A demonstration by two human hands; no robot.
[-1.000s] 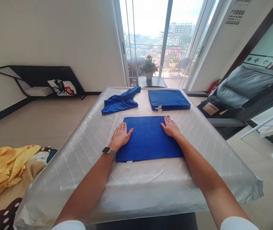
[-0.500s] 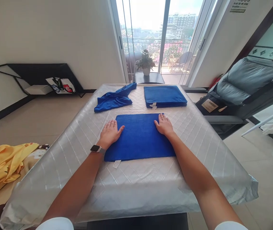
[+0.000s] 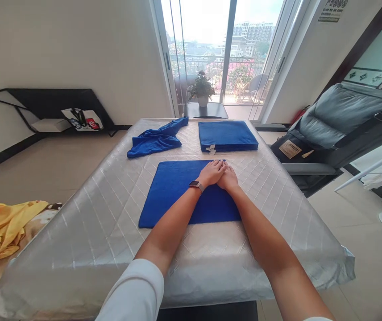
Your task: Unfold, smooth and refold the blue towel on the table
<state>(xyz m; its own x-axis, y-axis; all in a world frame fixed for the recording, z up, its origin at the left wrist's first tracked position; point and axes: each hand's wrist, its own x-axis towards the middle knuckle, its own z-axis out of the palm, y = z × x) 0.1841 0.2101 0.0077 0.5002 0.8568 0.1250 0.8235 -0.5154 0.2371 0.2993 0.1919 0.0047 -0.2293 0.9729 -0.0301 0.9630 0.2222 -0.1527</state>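
Observation:
A blue towel (image 3: 169, 191) lies flat on the table, folded into a neat rectangle. My left hand (image 3: 211, 173), with a watch (image 3: 196, 184) at its wrist, rests flat on the towel's far right part, its fingertips over the edge of my other hand. Beside it, my right hand (image 3: 228, 177) lies palm down at the towel's far right corner. Both hands have their fingers stretched out and hold nothing. Behind them sits a stack of folded blue towels (image 3: 228, 133) with white tags. To its left is a crumpled blue towel (image 3: 159, 137).
A silvery quilted cloth covers the table (image 3: 110, 196). Beyond the far edge, a potted plant (image 3: 203, 91) stands on a chair. A grey recliner (image 3: 328, 120) is at the right, with a bag on it. Yellow fabric (image 3: 8, 227) lies at the left.
My left hand has slid right across the towel, from its left edge to my right hand. The right hand stays at the far right corner. The near tag no longer shows.

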